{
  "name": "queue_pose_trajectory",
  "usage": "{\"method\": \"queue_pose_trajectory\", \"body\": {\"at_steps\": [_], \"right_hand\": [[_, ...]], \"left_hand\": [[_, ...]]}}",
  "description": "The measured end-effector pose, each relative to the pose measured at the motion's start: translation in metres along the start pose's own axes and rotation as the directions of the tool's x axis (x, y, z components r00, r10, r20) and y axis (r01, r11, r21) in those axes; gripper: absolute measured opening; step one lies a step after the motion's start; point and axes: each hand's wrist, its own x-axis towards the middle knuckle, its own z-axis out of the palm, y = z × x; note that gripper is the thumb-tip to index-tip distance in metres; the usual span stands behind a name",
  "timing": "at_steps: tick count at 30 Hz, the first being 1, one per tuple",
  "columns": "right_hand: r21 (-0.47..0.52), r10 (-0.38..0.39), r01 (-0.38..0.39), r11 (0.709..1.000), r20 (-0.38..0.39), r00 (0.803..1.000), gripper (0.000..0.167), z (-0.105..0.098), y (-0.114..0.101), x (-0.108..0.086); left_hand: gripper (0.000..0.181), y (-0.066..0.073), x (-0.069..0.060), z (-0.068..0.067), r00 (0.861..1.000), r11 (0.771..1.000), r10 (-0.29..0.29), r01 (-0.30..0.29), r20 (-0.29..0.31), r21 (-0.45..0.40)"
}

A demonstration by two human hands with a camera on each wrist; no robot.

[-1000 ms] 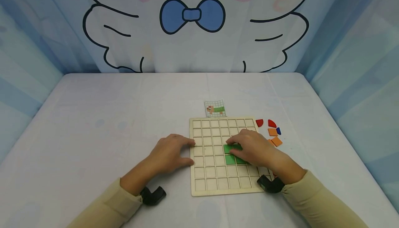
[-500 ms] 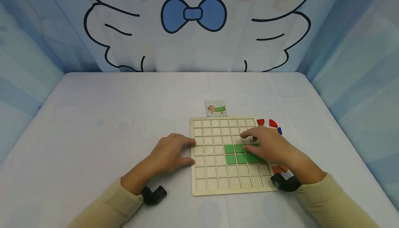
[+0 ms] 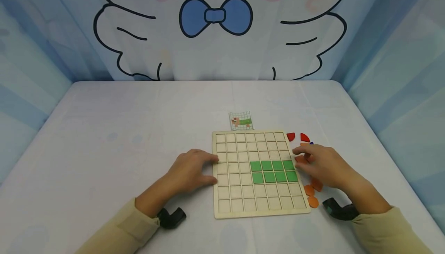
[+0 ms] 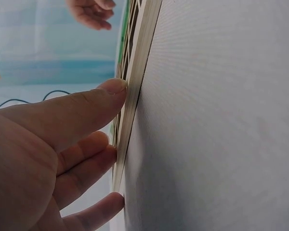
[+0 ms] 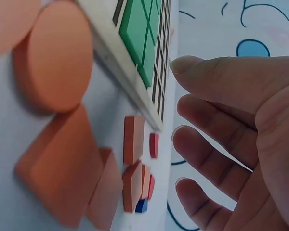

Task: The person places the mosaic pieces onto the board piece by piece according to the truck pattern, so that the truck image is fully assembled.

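A wooden grid board lies flat, with two rows of green square tiles set in its cells toward the right side. My left hand touches the board's left edge with thumb and fingertips; in the left wrist view the thumb rests against the wooden rim. Past the right edge, my right hand hovers above loose orange pieces, its fingers apart and holding nothing. In the right wrist view, an orange round piece and orange square pieces lie beside the board, away from the fingertips.
A small picture card with a gridded animal drawing lies behind the board. Red quarter-round pieces and a blue piece sit at the far right. Orange discs lie by the near right corner.
My right hand has moved right, from over the green tiles to over the loose pieces, uncovering all the green tiles. The left hand has stayed at the board's edge.
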Motion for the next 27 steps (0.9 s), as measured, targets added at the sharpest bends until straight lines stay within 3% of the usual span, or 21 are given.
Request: {"method": "queue_pose_trajectory", "body": {"at_steps": [12, 27], "right_hand": [[-0.033, 0.104, -0.104, 0.994, -0.015, 0.994, 0.037, -0.005, 0.026, -0.009], [-0.038, 0.106, -0.107, 0.994, -0.016, 0.994, 0.033, 0.000, 0.037, -0.008]], "left_hand": [[0.052, 0.001, -0.001, -0.001, 1.000, 1.000, -0.005, 0.005, 0.002, 0.003], [0.054, 0.001, -0.001, -0.001, 1.000, 1.000, -0.015, 0.015, 0.004, -0.005]]}}
